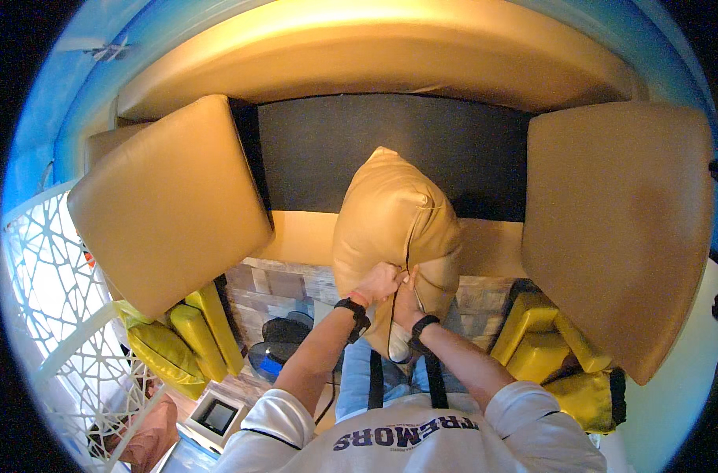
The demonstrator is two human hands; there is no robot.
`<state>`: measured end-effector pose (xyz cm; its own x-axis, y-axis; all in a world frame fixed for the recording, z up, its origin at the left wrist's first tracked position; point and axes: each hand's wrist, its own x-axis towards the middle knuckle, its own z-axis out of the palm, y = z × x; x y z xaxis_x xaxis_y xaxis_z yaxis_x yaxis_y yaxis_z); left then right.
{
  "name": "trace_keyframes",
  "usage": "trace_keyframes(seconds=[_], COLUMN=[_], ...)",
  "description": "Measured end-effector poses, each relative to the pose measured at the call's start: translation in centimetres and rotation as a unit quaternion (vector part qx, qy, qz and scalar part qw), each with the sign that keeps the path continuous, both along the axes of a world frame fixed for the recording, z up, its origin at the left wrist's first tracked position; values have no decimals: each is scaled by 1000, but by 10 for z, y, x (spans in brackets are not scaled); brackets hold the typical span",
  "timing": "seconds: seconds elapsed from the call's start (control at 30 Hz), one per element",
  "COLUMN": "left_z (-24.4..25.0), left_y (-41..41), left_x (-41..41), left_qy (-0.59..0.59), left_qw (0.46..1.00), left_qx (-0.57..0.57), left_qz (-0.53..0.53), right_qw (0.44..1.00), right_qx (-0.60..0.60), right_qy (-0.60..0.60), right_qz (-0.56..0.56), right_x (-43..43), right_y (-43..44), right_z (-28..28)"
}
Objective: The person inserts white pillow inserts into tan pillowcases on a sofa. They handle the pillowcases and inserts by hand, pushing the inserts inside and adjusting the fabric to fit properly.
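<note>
A tan leather-like cushion (388, 219) stands on end in front of me, with a dark zip-like opening running down its side. My left hand (379, 282) has its fingers closed at the upper part of that opening. Beside it, my right hand (407, 304) lies along the opening's right edge, thumb pointing up and the other fingers partly hidden in the cover. White filling (399, 343) shows at the lower end of the opening. Both wrists wear black bands. The cushion rests against the front rail (303, 236) of a sofa.
Loose tan cushions lie at left (176, 201) and right (613, 230) on the sofa with a black seat base (347, 148). Yellow padded pieces (199, 337) are below left, others (530, 343) below right. A white lattice screen (57, 266) stands far left.
</note>
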<state>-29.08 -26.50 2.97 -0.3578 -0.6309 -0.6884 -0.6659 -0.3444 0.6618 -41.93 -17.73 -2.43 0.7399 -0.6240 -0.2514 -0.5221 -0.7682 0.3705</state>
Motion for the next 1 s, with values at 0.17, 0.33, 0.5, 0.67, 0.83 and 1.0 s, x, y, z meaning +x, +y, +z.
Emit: trace_keyframes(seconds=[0.17,0.33,0.5,0.67,0.83,1.0], left_z=[-36,-35,-14,-19,-39,-4], left_y=[23,32,29,33,39,58], left_x=[0,-8,-14,-23,-12,7], left_qy=[-24,-99,-146,-191,-184,-53], left_qw=[997,987,977,965,960,962], left_qx=[-73,-123,-154,-182,-211,-268], left_qz=[26,7,14,13,-14,-32], right_qw=[870,808,857,837,837,779], right_qx=[353,311,307,398,460,493], right_qy=[-294,-339,-127,-267,-231,-240], right_qz=[-181,-367,-393,-263,-184,-305], right_x=[-34,-72,-103,-83,-57,-41], right_y=[-25,-53,-37,-38,-30,-34], right_z=[58,125,91,97,104,74])
